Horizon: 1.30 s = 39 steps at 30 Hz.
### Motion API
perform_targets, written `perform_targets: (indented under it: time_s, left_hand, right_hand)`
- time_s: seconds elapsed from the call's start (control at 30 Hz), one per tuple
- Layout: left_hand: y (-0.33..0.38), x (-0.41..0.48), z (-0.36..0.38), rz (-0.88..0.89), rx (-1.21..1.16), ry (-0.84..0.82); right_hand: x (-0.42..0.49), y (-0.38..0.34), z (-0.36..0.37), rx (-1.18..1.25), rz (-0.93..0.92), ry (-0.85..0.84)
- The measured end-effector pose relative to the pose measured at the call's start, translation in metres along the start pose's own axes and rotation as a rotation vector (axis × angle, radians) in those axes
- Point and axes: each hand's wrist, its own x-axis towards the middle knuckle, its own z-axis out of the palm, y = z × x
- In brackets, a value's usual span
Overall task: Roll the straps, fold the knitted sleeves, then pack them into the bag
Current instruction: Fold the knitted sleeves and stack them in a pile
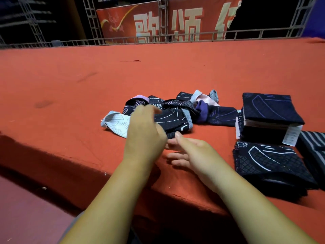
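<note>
Left hand (146,131): seen from the back, laid over the near left of the loose pile (182,106). The fingers are blurred, so it cannot be told whether anything is gripped.
Right hand (193,152): held open on its edge, fingers out straight toward the left and nothing held. The thumb tip is touching or just beside the near edge of the dark sleeve (174,122).
Dark sleeve: lying crumpled at the front of the pile, between the two hands – judged to be the next piece taken up for folding.
Loose pile: several knitted sleeves are tangled together on the red surface (158,73) in dark, purple and pink, with a pale sleeve (116,123) at the left end. None of these is folded.
Far stack (269,113): folded sleeves piled squarely to the right of the loose pile, with a white label showing at the side.
Near stack (269,161): a second folded pile, just in front of the first.
Striped fabric (313,147): dark with grey stripes, cut off by the right edge – what it is cannot be told.
Done: a good share of the folding, judging by the two stacks.
Left: the loose pile is not yet folded. No bag is seen and no rolled straps can be made out, so packing is judged not begun.
</note>
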Motion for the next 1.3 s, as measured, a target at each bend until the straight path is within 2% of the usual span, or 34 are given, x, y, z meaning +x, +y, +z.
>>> perform_targets:
  time_s: [0.1,0.2,0.3,0.37,0.43,0.5,0.63,0.7,0.73,0.9,1.13,1.3]
  left_hand:
    - [0.028,-0.016,0.002,0.082,-0.103,-0.11]
    - [0.047,-0.027,0.006,0.003,-0.277,-0.228]
    - [0.054,-0.031,0.01,-0.054,-0.322,-0.371]
    - [0.055,-0.033,0.013,-0.122,-0.383,-0.416]
    - [0.057,-0.032,0.013,-0.286,-0.536,-0.423]
    - [0.055,-0.029,0.015,-0.329,-0.563,-0.36]
    - [0.028,-0.018,0.02,-0.016,-0.105,-0.164]
    - [0.012,-0.016,0.026,-0.019,0.005,-0.143]
    - [0.009,-0.015,0.027,-0.073,-0.015,-0.151]
    - [0.013,-0.008,0.025,-0.355,-0.37,-0.19]
    - [0.023,0.001,0.02,-0.486,-0.718,-0.213]
    - [0.024,0.01,0.022,-0.743,-1.019,-0.219]
  right_hand:
    - [0.006,0.004,-0.003,0.285,0.085,-0.042]
    - [0.008,0.007,-0.012,0.534,0.18,-0.067]
    - [0.007,0.004,-0.022,0.655,0.203,-0.039]
    - [0.004,0.0,-0.026,0.618,0.197,-0.018]
    - [0.001,-0.004,-0.026,0.581,0.201,0.008]
    - [0.001,-0.003,-0.027,0.472,0.163,0.064]
    - [0.005,0.0,-0.034,0.208,0.026,0.283]
    - [0.004,-0.003,-0.037,0.201,0.012,0.305]
    - [0.003,-0.005,-0.039,0.19,0.008,0.31]
    - [-0.005,-0.017,-0.046,0.067,-0.023,0.295]
    - [-0.011,-0.024,-0.053,-0.25,-0.07,0.366]
    - [-0.029,-0.046,-0.05,-0.258,-0.105,0.359]
